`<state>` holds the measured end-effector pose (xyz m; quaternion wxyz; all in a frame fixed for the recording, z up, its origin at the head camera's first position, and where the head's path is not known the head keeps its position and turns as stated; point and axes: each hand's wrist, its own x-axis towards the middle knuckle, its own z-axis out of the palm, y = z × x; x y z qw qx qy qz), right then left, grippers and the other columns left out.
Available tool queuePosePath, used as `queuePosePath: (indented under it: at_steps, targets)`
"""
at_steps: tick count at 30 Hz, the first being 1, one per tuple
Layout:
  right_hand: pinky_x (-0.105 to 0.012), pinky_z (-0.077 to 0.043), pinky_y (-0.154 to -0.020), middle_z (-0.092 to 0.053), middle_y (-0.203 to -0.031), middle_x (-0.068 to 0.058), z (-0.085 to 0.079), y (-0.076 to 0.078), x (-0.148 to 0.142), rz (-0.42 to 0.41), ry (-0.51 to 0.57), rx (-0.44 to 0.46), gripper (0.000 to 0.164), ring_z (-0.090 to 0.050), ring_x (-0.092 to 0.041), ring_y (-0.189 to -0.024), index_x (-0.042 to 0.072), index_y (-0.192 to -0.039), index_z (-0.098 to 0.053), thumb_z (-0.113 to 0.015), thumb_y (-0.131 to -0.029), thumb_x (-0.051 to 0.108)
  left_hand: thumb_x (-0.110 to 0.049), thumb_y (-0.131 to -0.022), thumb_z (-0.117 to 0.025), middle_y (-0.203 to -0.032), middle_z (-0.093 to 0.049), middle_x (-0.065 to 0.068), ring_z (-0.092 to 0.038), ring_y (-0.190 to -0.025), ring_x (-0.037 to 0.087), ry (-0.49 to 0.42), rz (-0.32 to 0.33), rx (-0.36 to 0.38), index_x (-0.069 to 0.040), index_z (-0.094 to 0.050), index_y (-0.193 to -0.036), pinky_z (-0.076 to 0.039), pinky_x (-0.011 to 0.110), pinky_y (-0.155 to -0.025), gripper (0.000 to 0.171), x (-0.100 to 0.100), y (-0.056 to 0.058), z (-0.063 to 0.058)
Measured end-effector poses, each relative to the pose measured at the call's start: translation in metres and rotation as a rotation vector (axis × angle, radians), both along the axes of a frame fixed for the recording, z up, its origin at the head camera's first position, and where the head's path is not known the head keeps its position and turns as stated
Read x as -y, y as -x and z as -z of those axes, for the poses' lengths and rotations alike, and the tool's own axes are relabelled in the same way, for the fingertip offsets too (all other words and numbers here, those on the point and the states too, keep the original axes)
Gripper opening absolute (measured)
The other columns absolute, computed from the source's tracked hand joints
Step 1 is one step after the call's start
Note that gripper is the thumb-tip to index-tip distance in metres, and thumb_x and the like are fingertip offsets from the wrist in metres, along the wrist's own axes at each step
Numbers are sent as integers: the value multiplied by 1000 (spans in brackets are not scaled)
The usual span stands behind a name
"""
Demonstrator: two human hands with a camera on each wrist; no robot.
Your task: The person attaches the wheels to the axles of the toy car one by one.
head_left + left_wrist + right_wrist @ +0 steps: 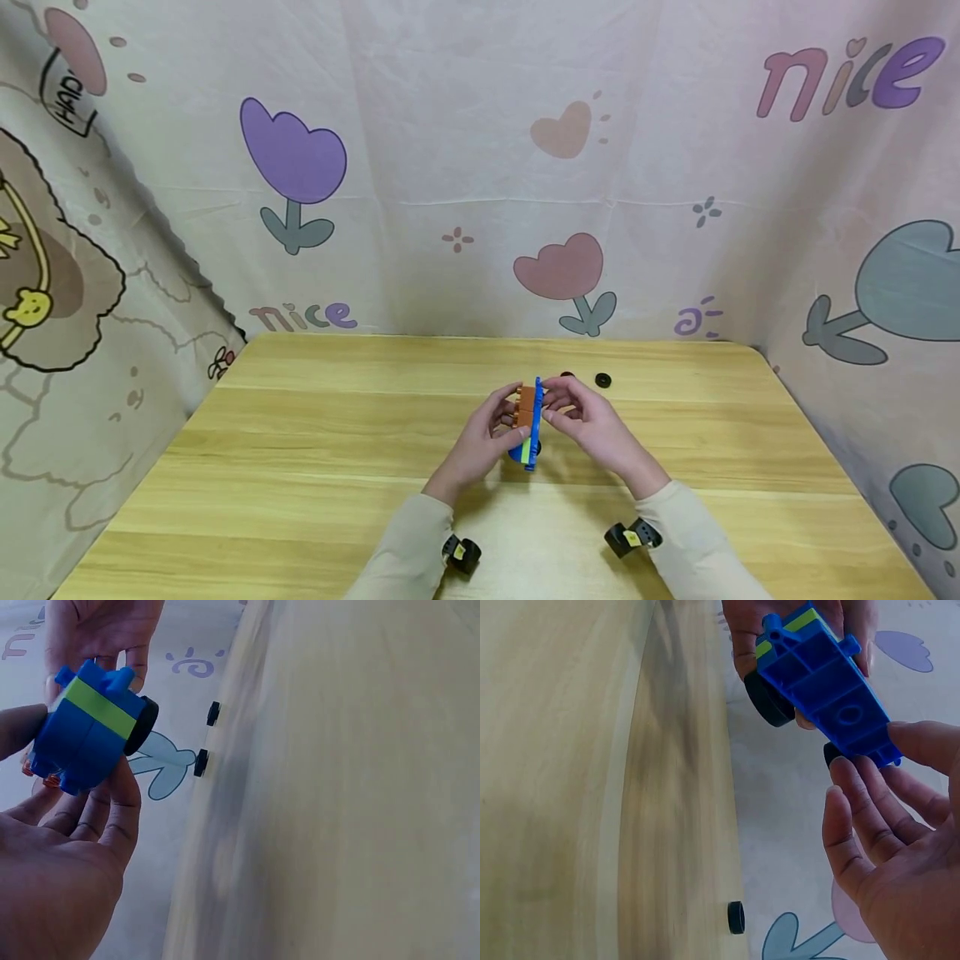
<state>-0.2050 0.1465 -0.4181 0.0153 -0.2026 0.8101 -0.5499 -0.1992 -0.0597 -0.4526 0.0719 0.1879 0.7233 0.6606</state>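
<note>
A toy car (527, 417) built of blocks is held up over the table, tilted on its side. Orange bricks (527, 398) and a lime-green stripe (100, 709) top its blue chassis (829, 690), whose hollow underside faces the right wrist camera. One black wheel (769, 701) is on the near side; a second wheel (832, 754) shows partly behind fingers. My left hand (483, 437) grips the car's body between thumb and fingers. With thumb on the chassis edge and fingertips by the second wheel, my right hand (592, 421) pinches the car's other end.
Two loose black wheels lie near the table's far edge: one wheel (603, 380) right of the hands, another wheel (567, 374) partly hidden behind the right hand. The wooden table (315, 467) ends against a patterned cloth backdrop (420, 167). Both wrists wear small black cameras.
</note>
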Motion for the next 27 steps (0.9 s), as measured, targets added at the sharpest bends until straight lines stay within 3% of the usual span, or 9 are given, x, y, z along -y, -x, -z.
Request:
queuePosePath:
  at_steps: [4, 8, 11, 14, 16, 21, 27]
  targets:
    - [-42, -50, -84, -62, -110, -14, 2, 3, 0, -7, -37, -4, 35, -59, -29, -102, -3, -130, -53, -61, -96, 1, -5, -94, -64, -117, -57, 13, -55, -106, 29, -15, -29, 11, -6, -35, -150, -46, 42, -94, 63, 0, -2, -3]
    - [-39, -50, -85, -64, -110, -12, 6, 8, -7, -3, -79, -15, 29, -59, -22, -101, 3, -125, -59, -62, -97, 11, -1, -93, -65, -116, -58, 15, -59, -102, 31, -39, -47, 25, -2, -37, -147, -49, 41, -92, 61, 2, -10, -19]
    - [-39, -50, -84, -65, -107, -9, 8, 15, -19, 34, -146, -32, 24, -59, -21, -99, 5, -119, -62, -63, -97, 14, -2, -93, -65, -115, -58, 15, -62, -99, 31, -43, -56, 32, 0, -36, -146, -52, 38, -88, 60, 4, -16, -30]
    - [-41, -50, -84, -64, -106, -8, 9, 26, -34, 85, -246, -70, 23, -59, -23, -99, 1, -116, -63, -65, -95, 10, -2, -93, -65, -117, -58, 15, -63, -99, 32, -46, -58, 41, 0, -36, -147, -53, 37, -86, 61, 5, -16, -31]
    - [-44, -49, -85, -63, -107, -11, 10, 35, -46, 118, -315, -97, 25, -59, -27, -100, -1, -116, -63, -65, -93, 8, -3, -93, -65, -117, -58, 15, -63, -99, 32, -49, -57, 41, -1, -36, -146, -53, 37, -85, 61, 5, -15, -29]
    - [-54, -44, -93, -60, -114, -20, 16, 59, -74, 173, -449, -116, 32, -56, -37, -106, -5, -119, -60, -67, -90, 4, -3, -93, -66, -116, -59, 14, -64, -99, 32, -59, -60, 49, -5, -36, -148, -55, 39, -81, 63, 5, -6, -9]
    - [-58, -40, -98, -55, -123, -26, 26, 79, -92, 141, -531, -89, 43, -52, -43, -112, -10, -127, -55, -67, -88, 5, -9, -93, -68, -120, -58, 13, -65, -98, 28, -55, -60, 26, -8, -37, -148, -55, 39, -82, 63, 4, -1, 5]
